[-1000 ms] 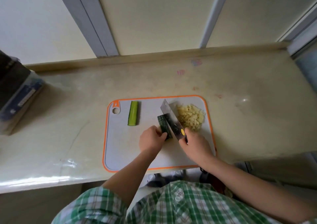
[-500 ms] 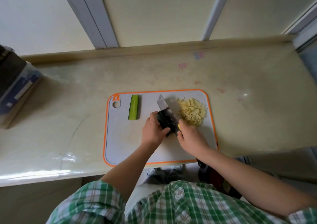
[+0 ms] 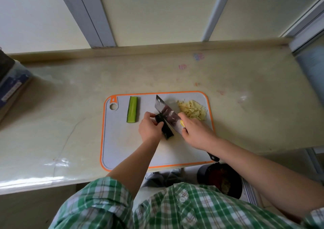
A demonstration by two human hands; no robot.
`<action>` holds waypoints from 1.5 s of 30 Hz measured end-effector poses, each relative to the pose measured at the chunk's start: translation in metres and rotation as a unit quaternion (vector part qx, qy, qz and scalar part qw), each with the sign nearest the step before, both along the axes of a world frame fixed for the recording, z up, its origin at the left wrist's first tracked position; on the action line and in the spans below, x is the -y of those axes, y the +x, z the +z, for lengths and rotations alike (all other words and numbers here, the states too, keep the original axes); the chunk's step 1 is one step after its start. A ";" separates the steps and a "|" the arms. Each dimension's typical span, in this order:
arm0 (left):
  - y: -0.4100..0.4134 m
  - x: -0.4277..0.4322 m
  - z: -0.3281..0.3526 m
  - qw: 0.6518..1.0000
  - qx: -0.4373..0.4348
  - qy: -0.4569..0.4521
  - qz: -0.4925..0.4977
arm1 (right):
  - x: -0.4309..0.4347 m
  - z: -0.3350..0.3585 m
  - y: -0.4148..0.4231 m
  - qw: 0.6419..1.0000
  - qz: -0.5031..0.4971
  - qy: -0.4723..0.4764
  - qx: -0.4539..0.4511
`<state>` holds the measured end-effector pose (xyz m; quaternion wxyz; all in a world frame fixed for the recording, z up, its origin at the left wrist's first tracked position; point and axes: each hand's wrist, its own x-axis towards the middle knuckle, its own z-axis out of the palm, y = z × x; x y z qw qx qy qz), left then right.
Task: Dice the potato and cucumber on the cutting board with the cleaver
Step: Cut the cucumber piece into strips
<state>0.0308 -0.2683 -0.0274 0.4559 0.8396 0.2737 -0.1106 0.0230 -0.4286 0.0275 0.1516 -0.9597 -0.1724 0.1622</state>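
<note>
My left hand (image 3: 149, 128) curls round the dark cucumber piece (image 3: 166, 130), lying diagonally mid cutting board (image 3: 122, 149), near end pointing right; my right hand (image 3: 196, 132) grips the cleaver (image 3: 166, 113) alongside it

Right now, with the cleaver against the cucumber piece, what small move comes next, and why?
Probably press the cleaver down lengthwise through the cucumber piece that the left hand steadies. The right hand has the blade running along that piece; the potato already lies diced on the cutting board, and the other cucumber half waits uncut.
</note>
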 end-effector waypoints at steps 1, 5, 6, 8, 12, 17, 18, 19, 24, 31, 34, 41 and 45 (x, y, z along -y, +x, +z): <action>0.000 0.000 0.000 1.000 -0.001 0.000 0.001 | 0.000 0.001 0.001 1.000 -0.001 0.000 -0.007; 0.002 0.000 0.001 1.000 -0.015 -0.014 0.010 | 0.000 0.005 0.007 0.999 -0.005 0.002 -0.050; 0.002 0.000 0.001 1.000 -0.016 -0.013 0.011 | 0.002 0.007 0.008 0.998 -0.006 0.004 -0.065; 0.003 0.001 0.001 1.000 -0.016 -0.013 0.015 | 0.004 0.011 0.008 0.996 -0.007 0.007 -0.094; 0.003 0.002 0.001 1.000 -0.017 -0.013 0.020 | 0.006 0.017 0.002 0.986 -0.020 0.025 -0.167; 0.002 0.003 0.001 1.000 -0.016 -0.011 0.024 | 0.009 0.013 -0.004 0.983 -0.020 0.033 -0.181; 0.003 0.004 0.000 0.999 -0.015 -0.011 0.025 | 0.010 0.010 -0.006 0.984 -0.021 0.034 -0.175; 0.003 0.004 0.000 0.999 -0.016 -0.012 0.027 | 0.010 0.007 -0.008 0.985 -0.023 0.035 -0.168; 0.004 0.003 -0.001 1.000 -0.020 -0.004 0.024 | 0.008 -0.013 -0.023 0.990 -0.041 0.060 -0.118; 0.006 0.002 -0.002 1.000 -0.023 -0.001 0.018 | 0.005 -0.028 -0.029 0.988 -0.061 0.080 -0.114; 0.005 0.002 -0.001 0.999 -0.025 -0.015 0.021 | -0.002 -0.036 -0.030 0.987 -0.077 0.083 -0.115; 0.005 0.002 -0.001 0.999 -0.021 -0.024 0.021 | -0.004 -0.048 -0.033 0.987 -0.101 0.087 -0.086; 0.003 0.002 -0.001 1.000 -0.015 -0.011 0.018 | -0.013 -0.042 -0.019 0.988 -0.101 0.097 -0.072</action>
